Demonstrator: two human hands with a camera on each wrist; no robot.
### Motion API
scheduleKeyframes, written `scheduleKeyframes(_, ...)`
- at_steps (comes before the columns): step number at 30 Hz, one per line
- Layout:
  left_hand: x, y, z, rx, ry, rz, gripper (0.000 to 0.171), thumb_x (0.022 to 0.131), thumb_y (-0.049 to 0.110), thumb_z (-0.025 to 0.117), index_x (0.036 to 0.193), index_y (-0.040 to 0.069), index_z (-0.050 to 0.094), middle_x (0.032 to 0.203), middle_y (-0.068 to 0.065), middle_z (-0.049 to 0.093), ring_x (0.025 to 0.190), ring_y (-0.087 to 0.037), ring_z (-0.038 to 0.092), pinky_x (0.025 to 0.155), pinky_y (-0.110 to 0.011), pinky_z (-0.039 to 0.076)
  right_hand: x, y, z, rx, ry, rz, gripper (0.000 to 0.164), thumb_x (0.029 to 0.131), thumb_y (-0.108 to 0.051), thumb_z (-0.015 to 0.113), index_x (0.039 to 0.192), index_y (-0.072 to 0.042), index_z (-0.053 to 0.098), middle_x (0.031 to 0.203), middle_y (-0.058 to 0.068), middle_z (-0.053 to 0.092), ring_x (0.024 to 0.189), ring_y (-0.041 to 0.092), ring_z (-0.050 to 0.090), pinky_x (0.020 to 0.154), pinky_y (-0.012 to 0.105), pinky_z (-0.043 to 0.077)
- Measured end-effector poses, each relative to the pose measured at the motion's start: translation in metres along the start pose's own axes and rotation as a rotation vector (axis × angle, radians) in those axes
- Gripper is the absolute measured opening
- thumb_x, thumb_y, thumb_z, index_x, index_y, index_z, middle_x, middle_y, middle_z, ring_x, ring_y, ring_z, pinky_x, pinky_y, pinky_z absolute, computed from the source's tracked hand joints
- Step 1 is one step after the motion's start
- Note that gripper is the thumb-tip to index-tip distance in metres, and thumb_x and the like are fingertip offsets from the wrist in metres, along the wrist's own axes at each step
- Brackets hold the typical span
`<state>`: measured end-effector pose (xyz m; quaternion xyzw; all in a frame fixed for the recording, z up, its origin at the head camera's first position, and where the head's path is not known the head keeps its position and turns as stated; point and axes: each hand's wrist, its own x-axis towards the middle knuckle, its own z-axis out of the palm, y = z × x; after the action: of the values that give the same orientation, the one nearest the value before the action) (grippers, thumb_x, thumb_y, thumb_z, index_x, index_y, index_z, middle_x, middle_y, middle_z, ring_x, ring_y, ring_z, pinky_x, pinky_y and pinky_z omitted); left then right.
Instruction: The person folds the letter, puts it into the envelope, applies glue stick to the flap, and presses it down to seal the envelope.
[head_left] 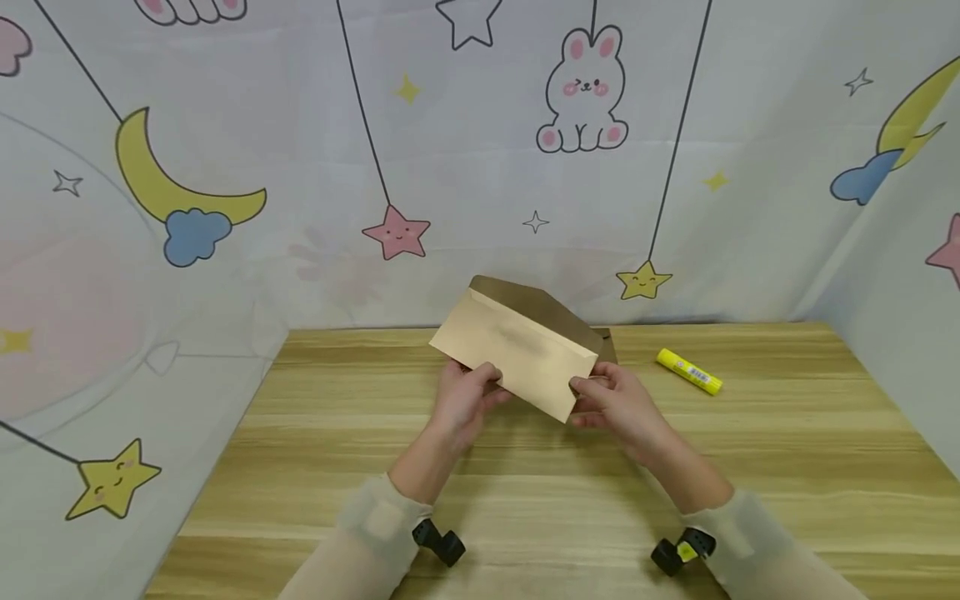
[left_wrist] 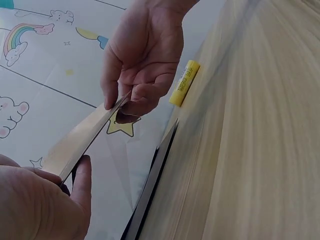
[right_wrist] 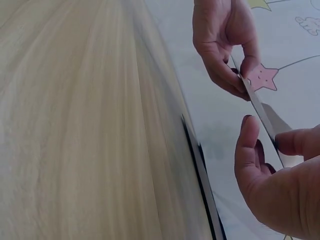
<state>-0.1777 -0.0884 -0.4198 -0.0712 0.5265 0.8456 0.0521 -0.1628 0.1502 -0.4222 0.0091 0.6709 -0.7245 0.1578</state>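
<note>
A tan paper envelope [head_left: 517, 350] is held up above the table, tilted down to the right, its darker inner flap [head_left: 536, 304] unfolded along the top. My left hand [head_left: 465, 400] pinches its lower edge, thumb on the front and fingers behind. At the lower right corner, my right hand [head_left: 618, 404] pinches the paper between thumb and fingers. Both wrist views show the envelope [left_wrist: 82, 140] nearly edge-on, raised off the wood. Beneath and behind it lies a flat dark brown item [head_left: 609, 343], mostly hidden in the head view; its thin edge [right_wrist: 202, 175] shows in the right wrist view.
A yellow glue stick [head_left: 689, 372] lies on the wooden table [head_left: 525, 517], right of the right hand. A white cloth [head_left: 480, 167] printed with stars, moons and rabbits hangs along the back and sides. Each sleeve carries a small black camera [head_left: 438, 543].
</note>
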Motion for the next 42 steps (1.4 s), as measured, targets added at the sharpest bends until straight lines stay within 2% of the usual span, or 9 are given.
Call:
scheduleKeyframes(11,-0.010,0.001,-0.003,-0.024,-0.016,-0.014,0.041,0.091,-0.011,0.062,0.130,0.002,0.055,0.105,-0.012,0.063,0.084,-0.022,0.071,0.072,-0.034,0.064,-0.003,-0.003,-0.004,-0.050,0.033,-0.049,0.037,0.109,-0.010,0.061,0.136,0.008,0.045,0.100,0.009,0.068,0.084,0.018,0.066,0.069,0.030,0.061)
scheduleKeyframes(15,-0.010,0.010,-0.015,-0.016,0.033,0.000,0.037,0.094,-0.006,0.066,0.128,-0.002,0.054,0.100,-0.011,0.065,0.081,-0.020,0.071,0.070,-0.032,0.064,-0.005,-0.005,-0.013,-0.090,0.035,-0.051,0.036,0.108,-0.009,0.060,0.136,0.009,0.046,0.097,0.008,0.066,0.082,0.018,0.063,0.068,0.031,0.060)
scheduleKeyframes(18,-0.008,0.017,-0.026,0.015,0.076,0.004,0.045,0.094,-0.003,0.067,0.135,-0.004,0.047,0.104,-0.012,0.067,0.080,-0.018,0.071,0.068,-0.032,0.063,-0.006,-0.004,-0.022,-0.120,0.028,-0.043,0.034,0.107,-0.008,0.060,0.134,0.008,0.047,0.094,0.007,0.064,0.081,0.018,0.061,0.067,0.031,0.060)
scheduleKeyframes(22,-0.007,0.022,-0.040,0.103,0.079,-0.013,0.058,0.095,-0.002,0.068,0.147,-0.005,0.041,0.116,-0.014,0.069,0.085,-0.017,0.071,0.069,-0.032,0.060,-0.009,-0.003,-0.033,-0.158,-0.005,-0.049,0.029,0.106,-0.006,0.060,0.129,0.007,0.048,0.090,0.006,0.062,0.079,0.018,0.059,0.065,0.032,0.059)
scheduleKeyframes(24,-0.008,0.023,-0.046,0.164,0.062,-0.030,0.057,0.096,-0.002,0.069,0.147,-0.005,0.044,0.116,-0.014,0.070,0.085,-0.017,0.070,0.068,-0.031,0.060,-0.011,-0.002,-0.037,-0.173,-0.020,-0.050,0.028,0.106,-0.005,0.060,0.127,0.007,0.047,0.087,0.007,0.060,0.076,0.018,0.059,0.064,0.033,0.059)
scheduleKeyframes(28,-0.012,0.022,-0.054,0.288,0.022,-0.065,0.048,0.097,-0.002,0.070,0.143,-0.002,0.057,0.103,-0.010,0.073,0.078,-0.018,0.073,0.065,-0.031,0.062,-0.013,0.001,-0.044,-0.234,-0.037,-0.045,0.034,0.105,-0.005,0.063,0.131,0.009,0.046,0.086,0.007,0.062,0.071,0.019,0.062,0.065,0.033,0.059)
scheduleKeyframes(32,-0.018,0.018,-0.062,0.408,-0.038,-0.058,0.042,0.097,-0.002,0.071,0.138,-0.003,0.063,0.093,-0.010,0.074,0.072,-0.021,0.074,0.061,-0.034,0.063,-0.016,0.004,-0.048,-0.297,-0.047,-0.032,0.041,0.103,-0.004,0.066,0.135,0.010,0.045,0.088,0.008,0.067,0.070,0.020,0.065,0.065,0.033,0.060)
scheduleKeyframes(37,-0.020,0.014,-0.068,0.566,-0.095,-0.040,0.031,0.097,0.002,0.073,0.126,-0.005,0.066,0.092,-0.013,0.073,0.069,-0.020,0.069,0.057,-0.034,0.061,-0.019,0.007,-0.049,-0.458,-0.001,-0.038,0.049,0.101,-0.012,0.073,0.136,0.006,0.045,0.087,0.008,0.069,0.074,0.020,0.060,0.065,0.028,0.053)
scheduleKeyframes(42,-0.019,0.009,-0.068,0.696,-0.124,-0.051,0.026,0.096,0.003,0.075,0.118,-0.006,0.064,0.090,-0.014,0.066,0.065,-0.021,0.067,0.057,-0.038,0.063,-0.022,0.011,-0.051,-0.625,0.050,-0.085,0.046,0.097,-0.017,0.079,0.129,0.004,0.053,0.093,0.009,0.065,0.080,0.021,0.060,0.064,0.027,0.051)
